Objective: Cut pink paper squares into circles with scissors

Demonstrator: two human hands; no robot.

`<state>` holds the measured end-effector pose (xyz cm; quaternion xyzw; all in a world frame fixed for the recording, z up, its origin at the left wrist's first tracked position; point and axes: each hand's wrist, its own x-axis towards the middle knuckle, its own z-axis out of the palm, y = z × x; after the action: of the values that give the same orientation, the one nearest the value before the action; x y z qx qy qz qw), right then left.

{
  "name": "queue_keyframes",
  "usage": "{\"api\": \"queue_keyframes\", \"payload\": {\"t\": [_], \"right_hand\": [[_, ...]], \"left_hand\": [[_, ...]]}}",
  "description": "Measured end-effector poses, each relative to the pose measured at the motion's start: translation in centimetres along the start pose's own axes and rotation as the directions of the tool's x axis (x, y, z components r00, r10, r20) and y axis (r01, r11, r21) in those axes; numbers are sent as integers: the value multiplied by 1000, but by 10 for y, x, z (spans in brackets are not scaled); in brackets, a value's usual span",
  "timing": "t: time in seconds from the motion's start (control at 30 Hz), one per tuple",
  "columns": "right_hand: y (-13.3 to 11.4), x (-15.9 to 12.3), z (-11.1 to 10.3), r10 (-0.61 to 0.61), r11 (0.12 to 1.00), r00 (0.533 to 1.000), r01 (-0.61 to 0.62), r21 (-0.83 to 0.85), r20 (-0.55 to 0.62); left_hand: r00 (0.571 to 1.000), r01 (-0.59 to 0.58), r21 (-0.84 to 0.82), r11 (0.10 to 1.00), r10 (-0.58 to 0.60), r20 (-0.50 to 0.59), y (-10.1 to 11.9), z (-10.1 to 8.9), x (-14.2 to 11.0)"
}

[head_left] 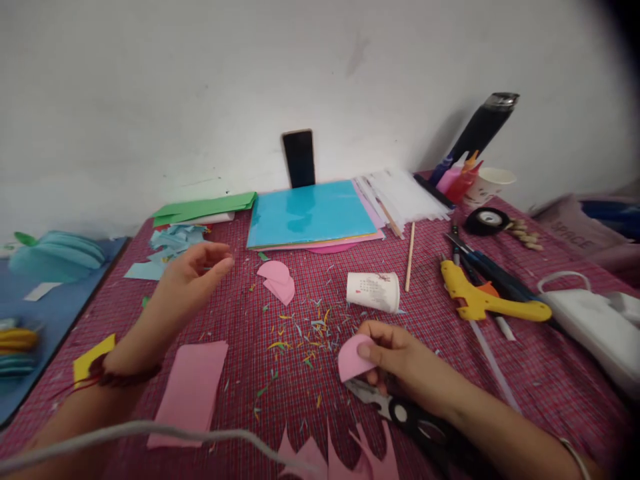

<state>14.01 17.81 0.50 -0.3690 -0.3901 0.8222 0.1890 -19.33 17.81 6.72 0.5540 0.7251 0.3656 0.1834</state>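
Note:
My left hand [193,277] is raised over the left side of the table, its fingers loosely curled and apart with nothing visible in them. Behind it lie crumpled light blue paper scraps [177,239]. Between thumb and fingers, my right hand [395,353] pinches a pink rounded paper piece [354,359]. Black-handled scissors [400,411] lie just below this hand, partly hidden by the wrist. Similar pink cut pieces [279,280] rest overlapping near the middle. A stack of pink paper rectangles [190,393] sits at the front left, and jagged pink offcuts [340,460] lie at the front edge.
A paper cup [373,291] lies on its side amid small coloured clippings. To the right are a yellow glue gun [493,307], a wooden stick [411,257] and a white power strip [590,327]. Blue sheets [310,213] and a phone [299,159] stand at the back. A grey cable [165,433] crosses the front.

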Motion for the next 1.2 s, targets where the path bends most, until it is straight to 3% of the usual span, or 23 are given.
{"api": "queue_keyframes", "payload": {"t": [0.07, 0.13, 0.2, 0.3, 0.4, 0.53, 0.67, 0.9, 1.2], "right_hand": [[-1, 0, 0, -18, 1000, 1000, 19, -20, 5], [-2, 1, 0, -28, 998, 1000, 27, -48, -4], [-2, 1, 0, -35, 996, 999, 34, -78, -11], [-3, 0, 1, -56, 991, 998, 55, -123, 1], [-3, -2, 2, -73, 986, 997, 73, -150, 6], [-4, -3, 3, -83, 984, 996, 84, -158, 10], [-2, -3, 0, -94, 979, 995, 96, -177, 20], [-2, -3, -1, -110, 977, 994, 113, -179, 27], [-5, 0, 3, -132, 979, 991, 128, -161, -15]], "left_hand": [[980, 8, 54, 999, -18, 198, -5, -14, -21], [916, -1, 136, 991, -53, 397, -15, -26, -44], [879, -23, 242, 970, -95, 466, -28, -37, -67], [899, -96, 379, 920, -83, 429, -46, -51, -97], [923, -186, 439, 879, 3, 386, -57, -57, -123], [952, -208, 468, 859, 67, 299, -56, -48, -155], [937, -176, 452, 875, 8, 348, -45, -35, -179], [944, -203, 464, 862, 46, 326, -57, -37, -179], [914, -267, 442, 856, 80, 397, -75, -55, -164]]}}
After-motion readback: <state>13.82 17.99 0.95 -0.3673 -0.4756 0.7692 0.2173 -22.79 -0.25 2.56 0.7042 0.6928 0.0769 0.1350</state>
